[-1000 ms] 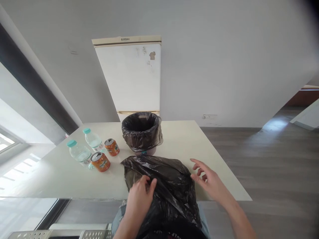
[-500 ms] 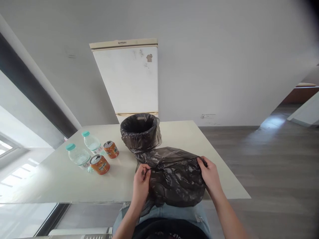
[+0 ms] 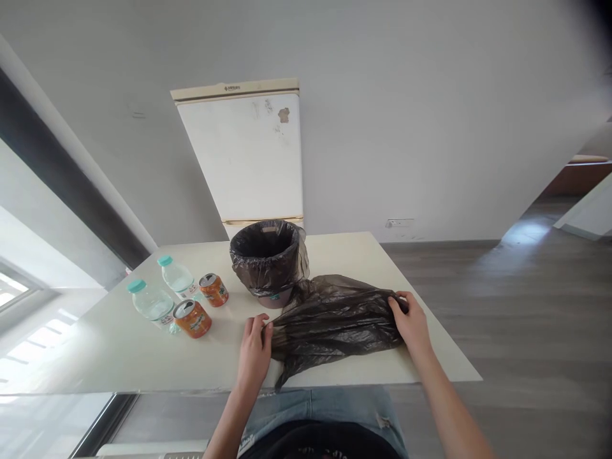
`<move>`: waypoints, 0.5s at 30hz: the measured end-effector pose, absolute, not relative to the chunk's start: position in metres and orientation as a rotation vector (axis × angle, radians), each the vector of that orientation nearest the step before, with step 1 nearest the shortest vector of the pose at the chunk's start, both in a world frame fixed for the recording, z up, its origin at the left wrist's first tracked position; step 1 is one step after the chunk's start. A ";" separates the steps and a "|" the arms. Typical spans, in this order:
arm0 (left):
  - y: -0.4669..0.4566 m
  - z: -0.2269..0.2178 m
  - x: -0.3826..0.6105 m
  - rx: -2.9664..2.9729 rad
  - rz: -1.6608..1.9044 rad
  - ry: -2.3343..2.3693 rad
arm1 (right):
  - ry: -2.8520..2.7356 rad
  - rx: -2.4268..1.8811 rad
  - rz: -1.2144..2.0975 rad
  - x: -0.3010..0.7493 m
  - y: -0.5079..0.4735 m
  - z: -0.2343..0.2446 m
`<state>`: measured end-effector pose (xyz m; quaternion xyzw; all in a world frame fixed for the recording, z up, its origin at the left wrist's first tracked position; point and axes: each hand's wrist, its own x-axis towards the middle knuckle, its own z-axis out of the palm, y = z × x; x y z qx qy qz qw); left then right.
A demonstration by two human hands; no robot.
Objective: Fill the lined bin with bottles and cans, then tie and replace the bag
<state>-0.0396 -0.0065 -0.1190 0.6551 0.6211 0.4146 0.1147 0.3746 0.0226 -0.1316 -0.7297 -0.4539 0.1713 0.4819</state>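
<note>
Both hands on a loose dark plastic bag (image 3: 335, 315) lying flat-ish and crumpled on the near half of the pale table (image 3: 119, 344), close to the front edge. Left hand (image 3: 254, 347) pinches the bag's left end, thumb and fingers pressed together on a bunched bit of plastic. Right hand (image 3: 411, 322) grips the bag's right end, fingers curled over the edge and closed on it. Bag is stretched between the two hands, wrinkled; a corner droops over the table's front edge below the left hand. Just behind the bag stands a small bin (image 3: 268, 261), upright, lined with another dark bag folded over its rim; the loose bag's far edge is touching or almost touching the bin's liner, can't tell which. Left of the bin: two orange cans (image 3: 192, 317), both upright with tops visible, one nearer the front, one nearer the bin. Further left, two clear bottles (image 3: 150, 299) with teal caps, close beside the cans. White fridge (image 3: 243, 156) against the wall behind the table. Grey wood floor (image 3: 516, 306) to the right. Person's jeans visible under the table edge.
</note>
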 end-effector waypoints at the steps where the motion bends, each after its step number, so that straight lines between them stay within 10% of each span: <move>1: -0.005 -0.120 -0.037 1.954 1.126 1.784 | -1.093 -1.776 0.425 0.374 0.022 -0.132; 15: -0.022 -0.105 -0.030 1.996 1.510 2.007 | -1.142 -1.793 0.218 0.379 0.019 -0.139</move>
